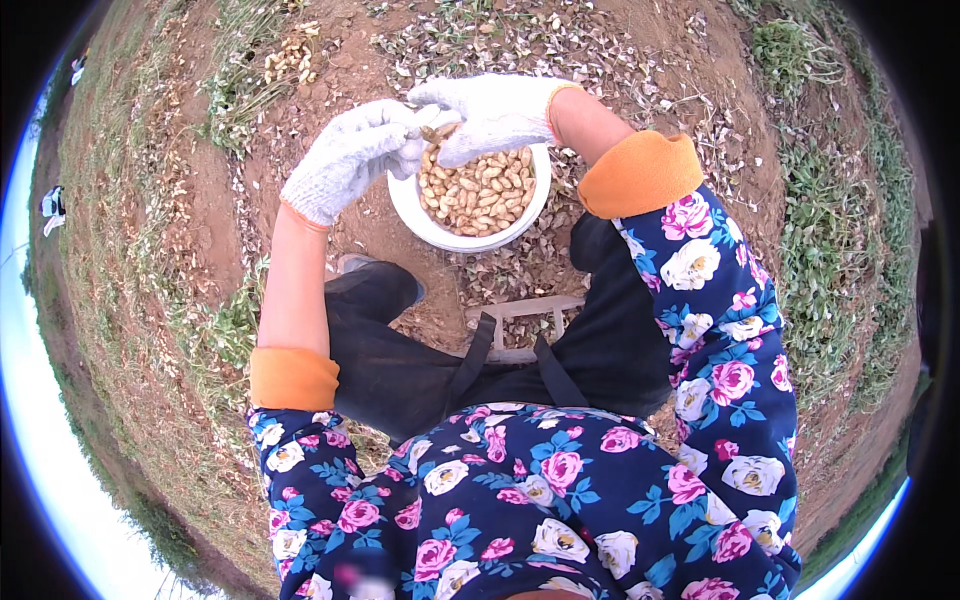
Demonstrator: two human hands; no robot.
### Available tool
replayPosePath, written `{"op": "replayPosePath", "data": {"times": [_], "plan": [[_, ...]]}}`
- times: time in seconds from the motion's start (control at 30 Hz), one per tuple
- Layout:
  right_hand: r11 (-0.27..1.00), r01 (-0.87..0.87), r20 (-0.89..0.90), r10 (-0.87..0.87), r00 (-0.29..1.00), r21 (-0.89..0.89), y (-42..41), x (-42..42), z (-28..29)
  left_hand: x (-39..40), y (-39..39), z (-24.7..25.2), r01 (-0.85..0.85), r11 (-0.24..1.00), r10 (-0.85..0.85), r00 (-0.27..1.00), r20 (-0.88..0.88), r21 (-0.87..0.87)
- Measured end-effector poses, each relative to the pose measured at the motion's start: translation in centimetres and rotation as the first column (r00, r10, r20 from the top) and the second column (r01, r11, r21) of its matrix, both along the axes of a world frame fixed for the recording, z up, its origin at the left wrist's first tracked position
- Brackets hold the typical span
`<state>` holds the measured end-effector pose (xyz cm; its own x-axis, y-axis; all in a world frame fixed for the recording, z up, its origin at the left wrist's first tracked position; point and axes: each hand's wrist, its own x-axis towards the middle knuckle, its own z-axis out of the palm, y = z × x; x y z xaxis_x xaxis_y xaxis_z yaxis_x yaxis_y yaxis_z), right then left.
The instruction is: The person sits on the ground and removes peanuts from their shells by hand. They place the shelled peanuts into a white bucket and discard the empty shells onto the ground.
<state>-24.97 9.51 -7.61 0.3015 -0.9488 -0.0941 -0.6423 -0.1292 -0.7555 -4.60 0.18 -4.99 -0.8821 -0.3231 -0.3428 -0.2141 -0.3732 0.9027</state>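
Observation:
Both my hands wear white knitted work gloves and meet over the far rim of a white bucket (469, 241). Peanut pods (440, 134) show between the fingertips of my left hand (356, 154) and my right hand (499, 116). The left fingers are bent against the pods from one side; the right thumb and fingers close around them from the other. Many unshelled peanuts (480, 191) fill much of the bucket below. My gloves hide its far side. The bucket stands on the soil in front of my feet.
A pale slatted crate or frame (525, 308) lies between my legs. A small heap of peanuts (292, 60) sits on the ground at far left, beside pulled plants (244, 94). Dry leaves (540, 45) litter the soil ahead. Green plants (821, 247) line the right.

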Motion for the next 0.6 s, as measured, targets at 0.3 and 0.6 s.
{"op": "replayPosePath", "data": {"times": [0.3,0.6], "plan": [[0.981,0.186,0.157,-0.193,0.969,0.057,-0.9,2.7,2.0,-0.6,1.6,1.6,-0.311,0.82,0.319,0.945,-0.068,-0.481],[0.959,0.15,0.524,-0.259,0.812,0.242,-0.5,3.7,3.0,-1.0,1.3,0.8,-0.395,0.896,0.309,0.884,-0.351,-0.205]]}}
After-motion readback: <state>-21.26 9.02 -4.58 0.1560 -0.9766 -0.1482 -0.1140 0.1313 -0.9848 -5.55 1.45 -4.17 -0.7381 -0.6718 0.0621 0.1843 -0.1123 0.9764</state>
